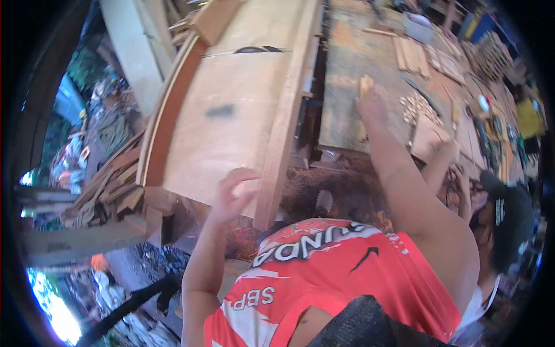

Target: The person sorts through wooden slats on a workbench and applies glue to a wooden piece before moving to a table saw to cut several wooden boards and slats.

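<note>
My left hand [236,194] is held over the near end of a wooden sled [225,124], beside its right rail [283,115]. Its fingers are curved and apart, and I see nothing in them. A dark saw blade [257,50] pokes up through the sled's far part. My right hand [372,107] reaches over the worktable [344,118] and is closed around a short, light wood strip [365,85]. Blur hides the exact grip of its fingers. Further right on the table are a pile of small wood pieces [417,108] and several longer strips [411,58].
A co-worker in a dark cap [509,214] is close on my right, with a hand by a flat board [426,137]. Scrap wood [110,179] is stacked at left. A grey container [419,28] stands at the table's far end. Tools [500,130] lie at far right.
</note>
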`<act>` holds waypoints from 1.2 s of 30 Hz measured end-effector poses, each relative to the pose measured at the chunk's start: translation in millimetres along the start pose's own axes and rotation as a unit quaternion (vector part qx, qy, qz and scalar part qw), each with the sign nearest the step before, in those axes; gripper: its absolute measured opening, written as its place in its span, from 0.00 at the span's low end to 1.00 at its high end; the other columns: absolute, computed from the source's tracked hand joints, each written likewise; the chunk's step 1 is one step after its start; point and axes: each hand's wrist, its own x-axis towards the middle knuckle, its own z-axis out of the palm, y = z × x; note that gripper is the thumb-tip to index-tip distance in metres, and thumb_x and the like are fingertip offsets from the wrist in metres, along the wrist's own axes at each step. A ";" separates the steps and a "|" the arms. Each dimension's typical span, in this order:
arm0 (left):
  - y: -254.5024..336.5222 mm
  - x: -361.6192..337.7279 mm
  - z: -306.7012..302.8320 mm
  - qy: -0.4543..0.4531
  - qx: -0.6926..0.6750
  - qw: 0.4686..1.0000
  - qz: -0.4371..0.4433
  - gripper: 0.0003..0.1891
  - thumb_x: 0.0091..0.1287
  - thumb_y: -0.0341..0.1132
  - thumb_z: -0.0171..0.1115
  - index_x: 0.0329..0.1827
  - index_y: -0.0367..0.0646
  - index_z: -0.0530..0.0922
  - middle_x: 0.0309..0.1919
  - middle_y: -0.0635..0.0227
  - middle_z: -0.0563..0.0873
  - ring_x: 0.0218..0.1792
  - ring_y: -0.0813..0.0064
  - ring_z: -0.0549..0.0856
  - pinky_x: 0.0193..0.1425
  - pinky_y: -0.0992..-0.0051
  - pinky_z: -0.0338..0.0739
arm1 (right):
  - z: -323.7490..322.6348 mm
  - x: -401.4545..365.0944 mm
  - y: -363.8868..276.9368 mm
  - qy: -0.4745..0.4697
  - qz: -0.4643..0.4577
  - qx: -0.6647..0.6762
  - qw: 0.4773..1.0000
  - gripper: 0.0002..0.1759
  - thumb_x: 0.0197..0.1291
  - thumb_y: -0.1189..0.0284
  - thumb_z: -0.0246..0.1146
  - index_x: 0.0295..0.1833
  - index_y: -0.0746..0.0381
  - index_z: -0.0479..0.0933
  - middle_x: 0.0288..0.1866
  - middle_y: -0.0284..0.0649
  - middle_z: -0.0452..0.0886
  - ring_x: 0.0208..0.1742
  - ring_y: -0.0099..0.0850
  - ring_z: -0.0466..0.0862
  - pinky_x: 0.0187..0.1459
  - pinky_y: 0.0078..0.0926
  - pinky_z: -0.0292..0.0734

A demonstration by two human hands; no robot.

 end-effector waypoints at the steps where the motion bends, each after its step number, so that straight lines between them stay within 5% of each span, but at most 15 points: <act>1: -2.5 -18.1 -12.9 0.020 -0.005 0.999 -0.024 0.14 0.64 0.31 0.67 0.51 0.38 0.85 0.51 0.57 0.88 0.57 0.62 0.84 0.66 0.65 0.74 | 3.1 5.0 3.8 -0.025 0.014 -0.001 1.000 0.30 0.65 0.59 0.64 0.69 0.61 0.69 0.64 0.56 0.77 0.67 0.53 0.76 0.68 0.50 0.70; 5: -21.7 -84.3 -53.4 0.085 -0.039 0.992 -0.084 0.14 0.63 0.28 0.65 0.51 0.36 0.85 0.49 0.57 0.88 0.56 0.64 0.85 0.65 0.66 0.75 | 15.4 11.3 9.0 -0.073 0.037 -0.023 0.996 0.32 0.65 0.60 0.65 0.71 0.64 0.69 0.61 0.54 0.79 0.61 0.48 0.80 0.64 0.44 0.75; 6: -26.4 -102.1 -62.8 0.086 -0.042 0.992 -0.079 0.14 0.63 0.28 0.65 0.51 0.36 0.85 0.49 0.57 0.88 0.56 0.64 0.85 0.65 0.66 0.75 | 33.7 22.1 24.9 -0.091 0.023 0.256 0.962 0.33 0.66 0.61 0.65 0.72 0.65 0.67 0.61 0.52 0.80 0.59 0.44 0.81 0.63 0.40 0.76; 7: -32.3 -120.9 -73.3 0.097 -0.020 0.992 -0.082 0.14 0.63 0.28 0.64 0.51 0.36 0.85 0.50 0.57 0.88 0.56 0.65 0.85 0.65 0.67 0.74 | 40.8 22.3 25.5 -0.102 0.004 0.515 0.851 0.34 0.66 0.62 0.65 0.73 0.66 0.66 0.60 0.50 0.81 0.57 0.41 0.82 0.61 0.37 0.77; 8: -39.8 -140.9 -83.7 0.110 0.000 0.990 -0.085 0.14 0.62 0.28 0.63 0.51 0.36 0.84 0.50 0.57 0.88 0.56 0.65 0.84 0.66 0.67 0.74 | 25.4 7.3 9.8 -0.097 -0.003 0.513 0.853 0.34 0.66 0.62 0.65 0.73 0.66 0.66 0.60 0.50 0.81 0.57 0.41 0.82 0.61 0.37 0.77; 10: -60.5 -193.0 -101.4 0.126 -0.018 0.987 -0.093 0.15 0.63 0.29 0.63 0.52 0.35 0.84 0.50 0.58 0.88 0.55 0.65 0.84 0.66 0.68 0.73 | -28.3 -47.8 -26.6 -0.173 -0.056 0.664 0.725 0.36 0.67 0.60 0.62 0.75 0.66 0.65 0.61 0.46 0.81 0.56 0.35 0.82 0.60 0.32 0.77; 13: -93.4 -274.0 -121.3 0.215 -0.111 0.961 -0.136 0.14 0.66 0.31 0.64 0.52 0.32 0.83 0.50 0.60 0.87 0.54 0.67 0.85 0.64 0.67 0.75 | -73.5 -121.5 -83.3 -0.272 -0.156 0.685 0.657 0.37 0.67 0.56 0.61 0.75 0.67 0.65 0.64 0.47 0.79 0.57 0.34 0.81 0.60 0.34 0.77; 16: -110.9 -343.4 -141.4 0.280 -0.170 0.929 -0.172 0.14 0.68 0.32 0.64 0.52 0.32 0.83 0.50 0.59 0.87 0.53 0.69 0.85 0.63 0.69 0.76 | -93.5 -189.7 -143.6 -0.294 -0.219 0.671 0.644 0.40 0.65 0.52 0.60 0.74 0.69 0.66 0.66 0.48 0.78 0.57 0.33 0.81 0.60 0.34 0.77; 24: -133.6 -355.2 -226.0 0.270 -0.197 0.934 -0.126 0.15 0.68 0.30 0.62 0.55 0.32 0.82 0.51 0.59 0.88 0.55 0.69 0.85 0.65 0.69 0.74 | -74.6 -279.4 -255.4 -0.340 -0.289 0.626 0.639 0.44 0.52 0.55 0.69 0.72 0.68 0.68 0.63 0.47 0.80 0.55 0.31 0.82 0.57 0.30 0.78; 25: -142.8 -347.2 -231.6 0.269 -0.199 0.936 -0.111 0.19 0.70 0.42 0.66 0.55 0.33 0.82 0.50 0.59 0.88 0.55 0.69 0.85 0.65 0.69 0.75 | -68.9 -280.7 -264.5 -0.341 -0.287 0.627 0.639 0.44 0.52 0.55 0.69 0.72 0.68 0.68 0.63 0.47 0.80 0.55 0.31 0.82 0.57 0.30 0.78; 26: -151.7 -339.1 -237.8 0.270 -0.197 0.936 -0.114 0.19 0.70 0.42 0.66 0.55 0.33 0.82 0.50 0.59 0.88 0.55 0.69 0.85 0.65 0.69 0.75 | -61.7 -281.7 -274.2 -0.347 -0.288 0.613 0.649 0.45 0.52 0.54 0.70 0.72 0.67 0.68 0.63 0.46 0.79 0.55 0.32 0.82 0.57 0.31 0.78; 28: -169.1 -320.6 -255.3 0.240 -0.223 0.942 -0.079 0.16 0.68 0.30 0.62 0.56 0.32 0.81 0.53 0.58 0.87 0.58 0.68 0.84 0.67 0.69 0.73 | -45.1 -280.4 -295.7 -0.354 -0.288 0.604 0.654 0.45 0.52 0.54 0.72 0.72 0.66 0.69 0.64 0.45 0.79 0.55 0.32 0.82 0.57 0.32 0.78; 31: -187.7 -297.4 -283.1 0.213 -0.204 0.951 -0.098 0.15 0.68 0.30 0.62 0.56 0.32 0.81 0.53 0.57 0.86 0.59 0.67 0.83 0.68 0.68 0.73 | -15.1 -276.1 -323.1 -0.360 -0.271 0.583 0.676 0.45 0.51 0.55 0.72 0.73 0.65 0.69 0.61 0.43 0.81 0.56 0.30 0.81 0.58 0.30 0.78; 34: -197.8 -279.1 -318.5 0.211 -0.193 0.953 -0.101 0.16 0.69 0.31 0.62 0.56 0.32 0.82 0.53 0.57 0.87 0.58 0.67 0.84 0.67 0.67 0.74 | 25.3 -275.3 -359.8 -0.364 -0.176 0.594 0.695 0.35 0.54 0.68 0.68 0.70 0.64 0.74 0.57 0.41 0.82 0.54 0.28 0.81 0.58 0.28 0.77; 36: -206.1 -268.4 -340.1 0.226 -0.195 0.946 -0.125 0.16 0.69 0.31 0.62 0.56 0.32 0.82 0.52 0.58 0.87 0.57 0.67 0.84 0.67 0.67 0.74 | 44.0 -277.2 -381.9 -0.247 -0.135 0.413 0.866 0.30 0.56 0.74 0.65 0.68 0.62 0.77 0.57 0.39 0.82 0.53 0.28 0.81 0.59 0.28 0.76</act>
